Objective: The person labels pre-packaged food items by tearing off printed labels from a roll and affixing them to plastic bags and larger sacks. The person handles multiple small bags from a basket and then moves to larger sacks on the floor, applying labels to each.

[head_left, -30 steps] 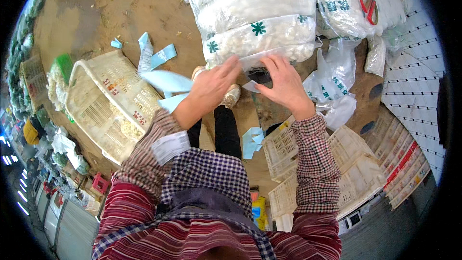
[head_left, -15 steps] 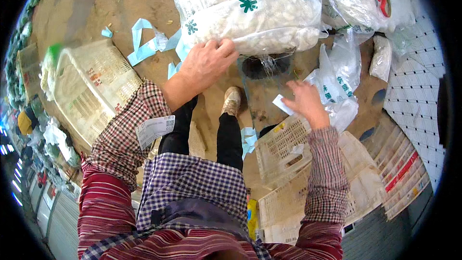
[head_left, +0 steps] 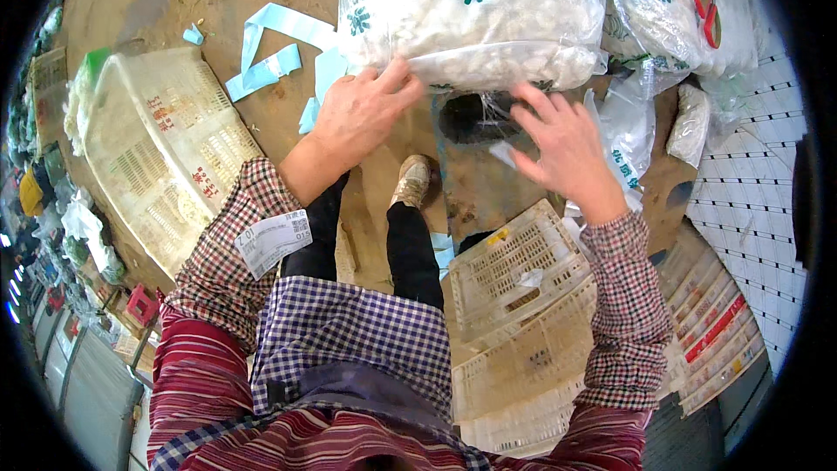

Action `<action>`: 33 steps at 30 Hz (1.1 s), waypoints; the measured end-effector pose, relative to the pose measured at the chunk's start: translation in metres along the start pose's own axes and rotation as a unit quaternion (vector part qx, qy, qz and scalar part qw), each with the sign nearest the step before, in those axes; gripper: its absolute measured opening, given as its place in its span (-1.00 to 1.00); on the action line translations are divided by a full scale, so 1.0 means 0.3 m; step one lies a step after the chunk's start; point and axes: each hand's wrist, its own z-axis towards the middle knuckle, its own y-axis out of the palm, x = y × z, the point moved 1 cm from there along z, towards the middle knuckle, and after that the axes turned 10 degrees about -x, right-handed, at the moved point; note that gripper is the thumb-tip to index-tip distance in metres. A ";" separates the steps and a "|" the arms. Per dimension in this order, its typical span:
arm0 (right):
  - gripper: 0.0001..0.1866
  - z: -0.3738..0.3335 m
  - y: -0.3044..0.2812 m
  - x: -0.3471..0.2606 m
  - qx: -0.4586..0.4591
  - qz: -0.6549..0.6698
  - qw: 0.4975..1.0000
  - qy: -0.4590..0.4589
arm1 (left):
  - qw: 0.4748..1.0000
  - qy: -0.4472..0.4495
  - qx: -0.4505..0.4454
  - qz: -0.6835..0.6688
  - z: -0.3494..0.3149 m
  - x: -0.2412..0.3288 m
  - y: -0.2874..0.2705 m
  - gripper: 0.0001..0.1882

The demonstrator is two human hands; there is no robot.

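A large clear plastic bag (head_left: 514, 30) packed with pale, lumpy contents and printed with green marks lies at the top middle. My left hand (head_left: 362, 113) is at its near left edge, fingers bent and closed on the plastic. At the near right edge is my right hand (head_left: 562, 144), its fingertips by the bag's rim. A small white slip (head_left: 503, 153) sticks out by the right thumb; it is blurred, and the grip on it is partly hidden. A printed white label (head_left: 273, 242) clings to my left sleeve.
Light-blue strips (head_left: 279, 39) lie left of the bag. Red-handled scissors (head_left: 708, 13) rest on another filled bag (head_left: 649, 9) at the right. One pale plastic crate (head_left: 179, 135) stands at the left, another crate (head_left: 514, 270) near my right forearm. A dark round hole (head_left: 475, 119) shows below the bag.
My right hand has moved up to the bag's near edge, and the white slip has moved with it. The left hand stays at the bag's near left edge. The view has shifted slightly.
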 end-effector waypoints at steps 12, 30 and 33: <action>-0.77 0.133 -0.090 -0.202 0.390 -0.011 0.912 -0.131 | 0.999 0.026 0.036 -0.026 -0.023 -0.020 0.017 -0.65; -0.77 0.233 0.190 -0.100 0.315 -0.147 0.931 -0.113 | 0.995 0.039 0.034 -0.080 -0.030 -0.036 0.021 -0.62; -0.74 0.199 0.279 -0.108 0.294 -0.142 0.943 -0.056 | 0.994 0.048 0.023 -0.099 -0.020 -0.039 0.031 -0.62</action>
